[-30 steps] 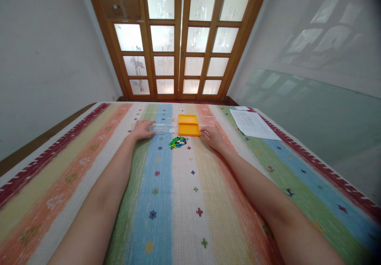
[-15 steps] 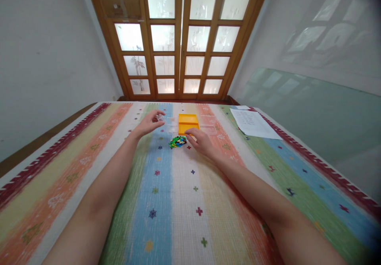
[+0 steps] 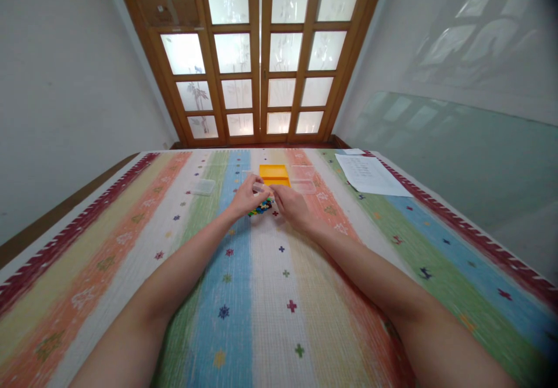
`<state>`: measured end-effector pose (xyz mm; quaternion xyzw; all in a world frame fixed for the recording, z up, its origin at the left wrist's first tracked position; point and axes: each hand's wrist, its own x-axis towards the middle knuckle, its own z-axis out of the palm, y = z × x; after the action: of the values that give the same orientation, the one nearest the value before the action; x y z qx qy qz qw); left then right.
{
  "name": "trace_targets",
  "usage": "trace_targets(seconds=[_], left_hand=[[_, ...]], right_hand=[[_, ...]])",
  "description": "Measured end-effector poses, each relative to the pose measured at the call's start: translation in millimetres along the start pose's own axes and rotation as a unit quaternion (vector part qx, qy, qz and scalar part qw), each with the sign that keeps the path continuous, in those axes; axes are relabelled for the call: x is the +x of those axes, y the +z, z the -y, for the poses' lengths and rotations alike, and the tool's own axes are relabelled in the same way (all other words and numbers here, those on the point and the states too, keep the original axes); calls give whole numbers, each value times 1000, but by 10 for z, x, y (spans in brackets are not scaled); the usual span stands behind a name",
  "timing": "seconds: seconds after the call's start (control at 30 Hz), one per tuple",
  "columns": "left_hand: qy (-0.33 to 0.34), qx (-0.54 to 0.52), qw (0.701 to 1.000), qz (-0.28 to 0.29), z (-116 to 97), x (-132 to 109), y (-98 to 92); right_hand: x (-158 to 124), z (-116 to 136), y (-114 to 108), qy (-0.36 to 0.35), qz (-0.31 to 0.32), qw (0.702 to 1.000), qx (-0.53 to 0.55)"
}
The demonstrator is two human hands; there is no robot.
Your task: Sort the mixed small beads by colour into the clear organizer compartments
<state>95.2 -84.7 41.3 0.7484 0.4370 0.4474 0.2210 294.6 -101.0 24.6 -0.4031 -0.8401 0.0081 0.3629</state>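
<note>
Head view: coloured pieces [image 3: 261, 207], near the cloth [image 3: 279, 295]'s far edge.
We judge them light; pinch singly. Curled, hold unclear: left hand [image 3: 245, 198], right hand [image 3: 290, 203].

Left hand [image 3: 246, 198]: just in front of the orange tray [image 3: 274, 173], fingers curled, fingertips meeting the right's.
Right hand [image 3: 291, 202]: alongside, palm down.
Arms: bare, stretched forward, converging.

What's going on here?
A person has both arms stretched over a striped cloth. The left hand and right hand meet above a pile of coloured pieces, right in front of an orange tray. Whether they pinch anything is too small to tell. A clear box lies left of the tray, a second clear box beside its right edge, a paper sheet farther right.
</note>
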Motion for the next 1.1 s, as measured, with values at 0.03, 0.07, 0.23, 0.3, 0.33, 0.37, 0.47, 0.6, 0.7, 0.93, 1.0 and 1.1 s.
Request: trace_targets(seconds=[0.03,0.07,0.23,0.3,0.33,0.37,0.47,0.6,0.7,0.93,1.0,1.1], left_hand=[[-5,-2,1000,0,-4,-13,25],[-9,-3,1000,-2,-13,-26,46],[41,-15,999,0,-106,-94,113],[83,-34,996,14,-136,-110,125],[98,-52,994,20,-143,-112,126],[108,-74,991,25,-143,-110,123],[105,-151,982,40,-113,-88,88],[60,-239,966,80,-65,-72,25],[17,-311,941,131,-52,-83,10],[-64,-377,913,142,63,-47,-33],[-94,-387,911,107,159,-3,-112],[-130,-387,913,21,355,74,-308]], right_hand=[[-2,-1,10,1,5,1000,-16],[-3,-1,18,2,9,1000,-30],[19,-24,-13,66,-20,997,-42],[37,-48,-66,92,-37,995,-22],[47,-57,-99,96,-43,994,-9],[57,-63,-133,98,-50,994,5],[90,-74,-215,110,-78,989,58],[129,-158,-226,169,-113,965,168],[140,-277,-189,213,-122,941,235],[97,-414,-150,218,-104,930,279],[75,-450,-137,215,-101,931,278],[41,-533,-111,223,-91,933,265]])
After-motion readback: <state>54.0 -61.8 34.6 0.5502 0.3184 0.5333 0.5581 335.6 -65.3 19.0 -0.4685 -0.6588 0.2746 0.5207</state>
